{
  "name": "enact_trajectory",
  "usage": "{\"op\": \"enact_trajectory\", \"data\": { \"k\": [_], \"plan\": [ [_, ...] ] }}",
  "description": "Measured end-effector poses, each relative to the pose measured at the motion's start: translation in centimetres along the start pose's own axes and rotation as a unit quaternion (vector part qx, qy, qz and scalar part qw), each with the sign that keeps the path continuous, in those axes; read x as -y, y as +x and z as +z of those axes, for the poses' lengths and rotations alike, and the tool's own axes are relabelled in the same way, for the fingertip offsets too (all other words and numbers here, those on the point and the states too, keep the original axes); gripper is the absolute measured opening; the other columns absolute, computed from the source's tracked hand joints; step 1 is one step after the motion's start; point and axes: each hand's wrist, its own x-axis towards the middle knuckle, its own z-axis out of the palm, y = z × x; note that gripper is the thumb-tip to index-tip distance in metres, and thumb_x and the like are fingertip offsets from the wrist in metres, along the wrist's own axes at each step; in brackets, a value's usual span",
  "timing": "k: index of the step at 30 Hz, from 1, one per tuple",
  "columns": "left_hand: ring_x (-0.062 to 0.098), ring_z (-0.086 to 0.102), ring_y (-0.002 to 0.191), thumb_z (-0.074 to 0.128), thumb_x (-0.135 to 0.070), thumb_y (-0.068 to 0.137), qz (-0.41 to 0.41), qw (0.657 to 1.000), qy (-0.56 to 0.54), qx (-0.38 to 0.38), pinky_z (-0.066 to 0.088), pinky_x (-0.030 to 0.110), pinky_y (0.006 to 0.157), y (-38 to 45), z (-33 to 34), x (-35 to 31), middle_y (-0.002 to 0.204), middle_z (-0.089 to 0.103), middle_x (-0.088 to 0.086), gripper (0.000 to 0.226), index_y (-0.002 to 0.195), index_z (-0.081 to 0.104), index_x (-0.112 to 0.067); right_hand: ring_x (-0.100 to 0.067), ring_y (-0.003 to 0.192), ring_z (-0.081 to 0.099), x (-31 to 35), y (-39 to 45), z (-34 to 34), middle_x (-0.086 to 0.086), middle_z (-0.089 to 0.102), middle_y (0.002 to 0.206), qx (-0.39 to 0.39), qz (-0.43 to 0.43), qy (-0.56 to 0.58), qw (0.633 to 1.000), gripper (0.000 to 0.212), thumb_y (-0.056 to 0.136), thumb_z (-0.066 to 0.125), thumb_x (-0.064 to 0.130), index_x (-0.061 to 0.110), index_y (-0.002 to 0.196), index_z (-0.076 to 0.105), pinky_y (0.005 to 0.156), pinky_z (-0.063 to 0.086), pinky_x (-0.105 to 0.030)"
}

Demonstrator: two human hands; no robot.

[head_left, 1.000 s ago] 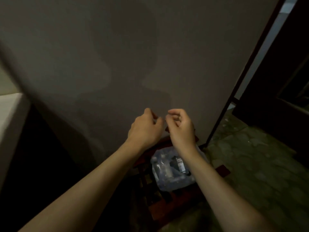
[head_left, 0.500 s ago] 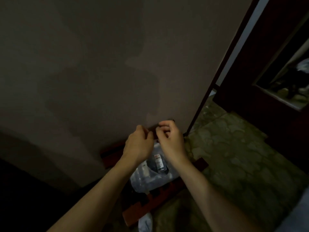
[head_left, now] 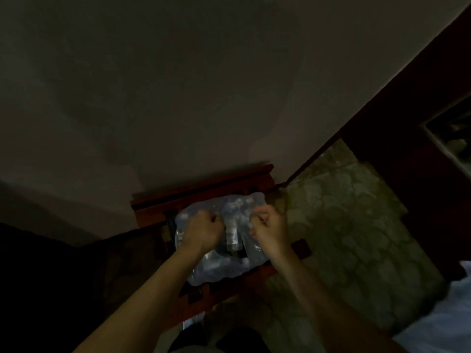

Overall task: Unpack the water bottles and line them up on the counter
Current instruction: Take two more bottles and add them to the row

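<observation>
A plain grey wall (head_left: 204,98) fills the dim upper view above a mottled green stone floor (head_left: 356,225). Against the wall stands a low red-brown wooden rack (head_left: 204,184), carrying a clear plastic-wrapped pack of water bottles (head_left: 229,266). Both bare forearms reach down over the pack: the left hand (head_left: 204,231) and right hand (head_left: 270,229) are fisted, fingers curled into the wrapping at its top, either side of one labelled bottle (head_left: 233,235).
</observation>
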Motion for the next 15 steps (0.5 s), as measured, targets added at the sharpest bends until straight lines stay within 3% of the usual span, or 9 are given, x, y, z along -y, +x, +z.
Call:
{"op": "enact_trajectory", "data": {
  "k": [3, 6, 8, 11, 13, 15],
  "plan": [
    [0.025, 0.057, 0.059, 0.045, -0.027, 0.102, -0.026, 0.999, 0.004, 0.031, 0.044, 0.031, 0.058, 0.7, 1.5, 1.7, 0.075, 0.068, 0.025, 0.048, 0.088, 0.070, 0.011, -0.032, 0.080, 0.065, -2.0, 1.0, 0.6, -0.013, 0.066, 0.087, 0.044, 0.039, -0.030, 0.998, 0.009, 0.094, 0.053, 0.012, 0.016, 0.089, 0.059, 0.076, 0.056, -0.044],
    [0.014, 0.043, 0.044, 0.043, -0.036, 0.103, -0.068, 0.996, 0.025, 0.047, 0.034, 0.023, 0.048, 1.7, 2.8, 3.6, 0.056, 0.055, 0.008, 0.053, 0.092, 0.074, 0.006, -0.026, 0.076, 0.065, -4.2, 2.4, 1.8, -0.010, 0.064, 0.082, 0.120, 0.091, -0.056, 0.987, 0.021, 0.095, 0.052, 0.012, 0.019, 0.076, 0.057, 0.069, 0.054, -0.039],
    [0.017, 0.054, 0.055, 0.043, -0.034, 0.103, -0.079, 0.995, 0.043, 0.053, 0.041, 0.025, 0.054, 2.0, 3.7, 4.7, 0.071, 0.065, 0.010, 0.048, 0.096, 0.075, 0.001, -0.020, 0.073, 0.062, -6.2, 3.2, 3.0, -0.009, 0.063, 0.082, 0.193, 0.141, -0.068, 0.969, 0.018, 0.095, 0.052, 0.012, 0.017, 0.079, 0.059, 0.068, 0.052, -0.033],
    [0.028, 0.064, 0.104, 0.044, -0.027, 0.103, -0.090, 0.991, 0.075, 0.059, 0.050, 0.033, 0.087, 2.2, 5.2, 6.4, 0.116, 0.070, 0.016, 0.038, 0.108, 0.073, -0.004, -0.025, 0.077, 0.062, -9.4, 4.8, 5.3, -0.017, 0.060, 0.086, 0.279, 0.172, -0.107, 0.939, 0.019, 0.095, 0.049, 0.011, -0.002, 0.100, 0.062, 0.075, 0.050, -0.039],
    [0.029, 0.064, 0.109, 0.045, -0.023, 0.102, -0.099, 0.990, 0.078, 0.056, 0.050, 0.032, 0.089, 2.3, 6.4, 7.6, 0.121, 0.068, 0.015, 0.033, 0.114, 0.071, -0.006, -0.031, 0.085, 0.061, -11.2, 5.7, 6.6, -0.018, 0.060, 0.088, 0.314, 0.172, -0.144, 0.923, 0.019, 0.095, 0.047, 0.013, 0.000, 0.098, 0.061, 0.077, 0.049, -0.039],
    [0.032, 0.067, 0.104, 0.046, -0.021, 0.102, -0.108, 0.990, 0.066, 0.058, 0.051, 0.030, 0.081, 2.6, 7.5, 8.7, 0.120, 0.068, 0.016, 0.031, 0.120, 0.068, -0.009, -0.026, 0.082, 0.056, -12.5, 6.7, 7.7, -0.013, 0.056, 0.083, 0.330, 0.164, -0.179, 0.912, 0.016, 0.094, 0.046, 0.012, 0.008, 0.084, 0.058, 0.075, 0.043, -0.034]
  ]
}}
